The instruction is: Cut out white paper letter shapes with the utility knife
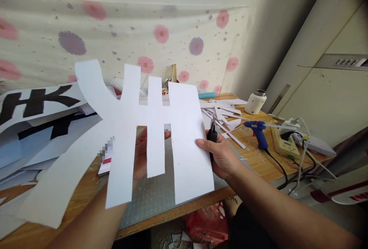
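A large white paper cut-out (pixel 184 138) with curved arms and slots is held up over the table. My left hand (pixel 140 157) is behind it, supporting it, and shows only through the slots. My right hand (pixel 222 155) pinches the right edge of the cut-out with the thumb in front. That same hand also has a black utility knife (pixel 212 132) in it, pointing up. Below the cut-out lies a grey-green cutting mat (pixel 153 195).
Paper sheets with black strokes (pixel 34 103) pile up at left, near a phone (pixel 105 161). White strips (pixel 220 113), a white jar (pixel 255 102), a blue glue gun (pixel 258 132) and a power strip (pixel 283 141) with cables lie right. A red basket (pixel 207 224) stands below.
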